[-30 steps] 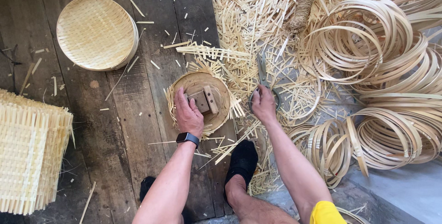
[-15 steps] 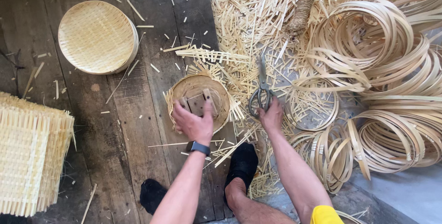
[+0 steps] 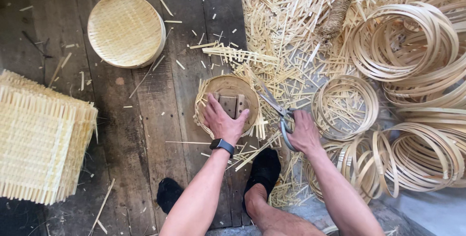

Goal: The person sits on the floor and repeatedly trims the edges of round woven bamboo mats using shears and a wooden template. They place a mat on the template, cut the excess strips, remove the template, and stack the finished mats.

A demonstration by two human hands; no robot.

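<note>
1. The left hand (image 3: 224,122) presses flat, fingers spread, on a small round woven bamboo tray (image 3: 228,101) mid-floor (image 3: 136,119).
2. The right hand (image 3: 302,131) is closed around scissors (image 3: 276,109) beside it.
3. The tray looks light, springy and fragile-edged; best held at its rim.

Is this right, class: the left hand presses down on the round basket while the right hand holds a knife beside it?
Not quite. The right hand holds scissors, not a knife; the head view shows two blades and looped handles. The rest stands: the left hand presses on the round basket, and the scissors are beside it.
</note>
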